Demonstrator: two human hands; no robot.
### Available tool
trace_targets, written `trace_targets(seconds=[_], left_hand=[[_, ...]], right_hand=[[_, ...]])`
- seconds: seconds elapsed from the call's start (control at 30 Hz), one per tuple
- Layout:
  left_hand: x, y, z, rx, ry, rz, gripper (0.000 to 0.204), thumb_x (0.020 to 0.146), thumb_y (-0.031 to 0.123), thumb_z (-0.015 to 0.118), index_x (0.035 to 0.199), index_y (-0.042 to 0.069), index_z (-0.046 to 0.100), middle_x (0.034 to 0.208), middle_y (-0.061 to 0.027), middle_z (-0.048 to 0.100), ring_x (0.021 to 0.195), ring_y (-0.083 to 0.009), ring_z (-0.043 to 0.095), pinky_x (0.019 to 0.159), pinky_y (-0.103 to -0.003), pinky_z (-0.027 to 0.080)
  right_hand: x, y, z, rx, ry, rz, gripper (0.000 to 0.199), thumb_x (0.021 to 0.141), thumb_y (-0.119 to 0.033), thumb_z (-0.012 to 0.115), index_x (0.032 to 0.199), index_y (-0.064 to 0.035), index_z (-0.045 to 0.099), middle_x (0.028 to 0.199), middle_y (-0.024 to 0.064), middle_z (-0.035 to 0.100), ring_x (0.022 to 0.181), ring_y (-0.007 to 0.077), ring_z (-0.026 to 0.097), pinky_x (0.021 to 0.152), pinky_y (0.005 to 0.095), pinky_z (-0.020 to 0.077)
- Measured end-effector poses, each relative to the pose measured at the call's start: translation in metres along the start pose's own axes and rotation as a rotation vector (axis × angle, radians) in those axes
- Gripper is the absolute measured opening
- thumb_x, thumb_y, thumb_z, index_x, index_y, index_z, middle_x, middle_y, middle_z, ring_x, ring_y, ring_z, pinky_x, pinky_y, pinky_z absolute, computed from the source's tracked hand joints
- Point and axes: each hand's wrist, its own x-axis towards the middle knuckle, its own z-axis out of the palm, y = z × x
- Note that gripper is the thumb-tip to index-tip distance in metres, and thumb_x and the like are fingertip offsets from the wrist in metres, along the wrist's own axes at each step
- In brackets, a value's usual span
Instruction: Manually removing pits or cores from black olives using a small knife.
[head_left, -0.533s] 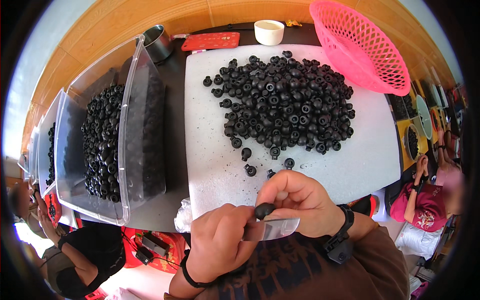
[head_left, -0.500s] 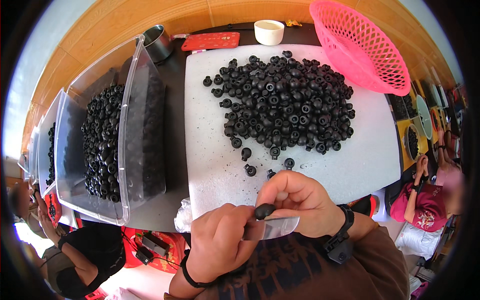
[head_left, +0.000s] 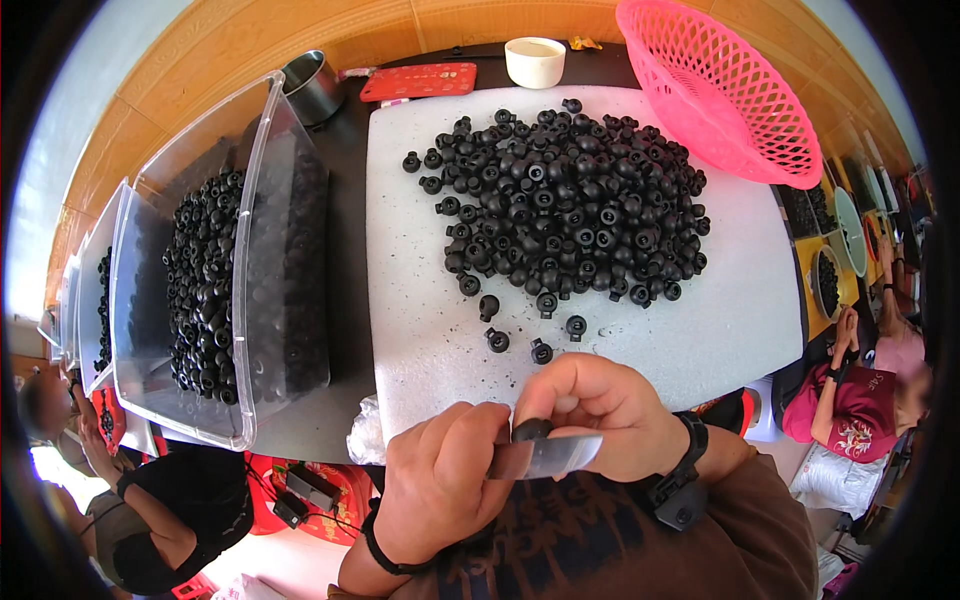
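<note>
both hands busy: my right hand [head_left: 600, 415] fingers pinch one black plastic part [head_left: 531, 430], left hand [head_left: 440, 485] grips a knife blade [head_left: 545, 457] against it

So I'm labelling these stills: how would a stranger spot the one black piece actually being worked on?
Start at the white cutting board under the heap of black plastic toggles. Below its near edge, two hands meet. The small black plastic piece is pinched in the right hand against a blade held by the left hand; the others lie loose.
</note>
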Motion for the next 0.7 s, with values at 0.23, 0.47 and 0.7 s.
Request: trace_targets(seconds=[0.23, 0.47, 0.7], left_hand=[[-0.002, -0.004, -0.006, -0.145, 0.112, -0.363, 0.013, 0.079, -0.004, 0.052, 0.091, 0.001, 0.05, 0.069, -0.0129, 0.056, 0.056, -0.0228, 0.056, 0.052, -0.027, 0.043], [0.003, 0.003, -0.017, -0.604, 0.031, -0.529, 0.008, 0.084, 0.004, 0.054, 0.091, 0.0, 0.053, 0.071, -0.0029, 0.055, 0.06, -0.0055, 0.047, 0.053, -0.02, 0.037], [-0.002, 0.001, -0.018, -0.877, -0.03, -0.563, 0.012, 0.086, 0.011, 0.055, 0.089, 0.0, 0.055, 0.076, 0.0015, 0.052, 0.066, -0.0029, 0.042, 0.058, -0.017, 0.034]], right_hand=[[0.0, -0.015, 0.012, -0.315, -0.184, -0.173, 0.017, 0.082, -0.001, 0.059, 0.095, 0.0026, 0.049, 0.084, 0.0116, 0.057, 0.073, 0.0147, 0.057, 0.063, 0.0245, 0.0466], [-0.001, -0.004, 0.0, -0.073, 0.026, -0.106, 0.019, 0.086, -0.003, 0.055, 0.102, -0.0002, 0.048, 0.089, 0.0028, 0.055, 0.072, 0.0045, 0.051, 0.061, 0.0172, 0.0418], [0.001, -0.002, -0.001, -0.141, 0.028, -0.152, 0.017, 0.086, -0.003, 0.055, 0.101, -0.0005, 0.048, 0.091, 0.0028, 0.055, 0.083, 0.0066, 0.052, 0.073, 0.0207, 0.0418]])
